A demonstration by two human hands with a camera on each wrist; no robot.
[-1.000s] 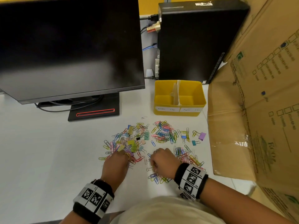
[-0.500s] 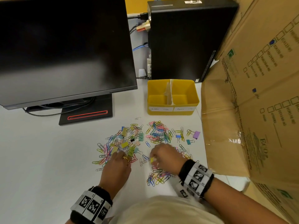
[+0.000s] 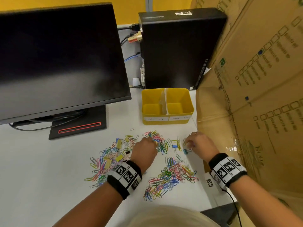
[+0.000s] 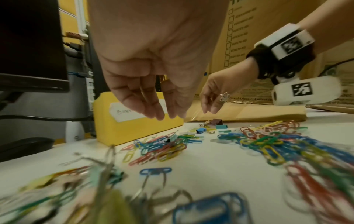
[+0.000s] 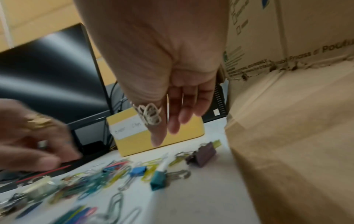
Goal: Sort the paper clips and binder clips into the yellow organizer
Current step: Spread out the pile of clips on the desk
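The yellow organizer is found at the back of the white tabletop, against the black computer case, both compartments apparently bare; its front carries two handwritten labels, too blurred to be read with certainty. Paper clips and binder clips are seen scattered in mixed heaps in front of it. The left hand is held above the middle heap with fingers relaxed and hanging downward, nothing gripped in the left wrist view. The right hand is held near the cardboard box, fingers extended over a purple binder clip and a teal binder clip; no object is seen to be held. Several risks are judged: clips in the heaps are interlinked, so that a paper clip may be carried along with a binder clip into the wrong compartment; clips near the box may be pushed under its flap; and a hurried sweep may send pieces off the tabletop edge.
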